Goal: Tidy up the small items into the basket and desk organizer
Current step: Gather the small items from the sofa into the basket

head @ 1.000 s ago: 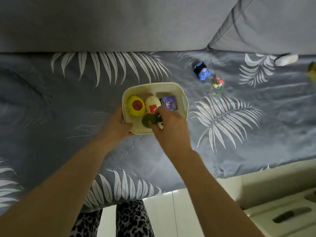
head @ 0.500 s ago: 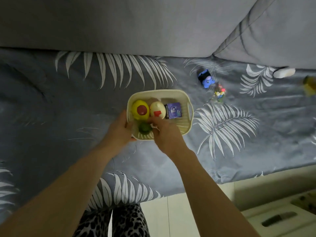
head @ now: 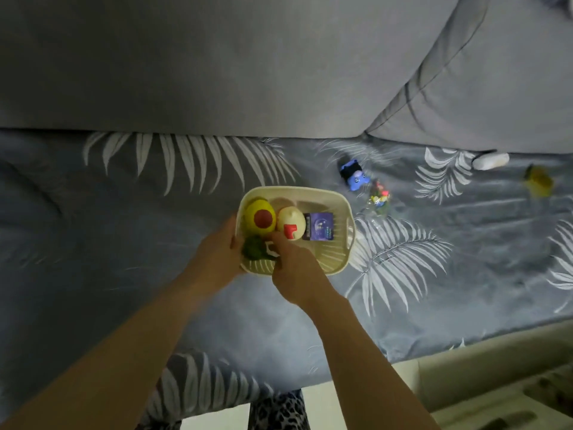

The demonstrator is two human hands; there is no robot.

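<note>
A cream basket sits on the leaf-print bed cover. Inside lie a yellow toy with a red spot, a cream egg-shaped toy with a red mark, a small purple box and a green toy at the near left corner. My left hand grips the basket's left rim. My right hand reaches into the basket, its fingertips on the green toy's white piece; whether it still grips is unclear.
On the cover to the right lie a blue toy, a small multicoloured item, a white object and a yellowish item. Grey cushions rise behind. The bed edge and pale floor run along the bottom.
My right hand has lowered the green toy into the basket's near left corner. The view shifted, so the basket appears further right and lower.
</note>
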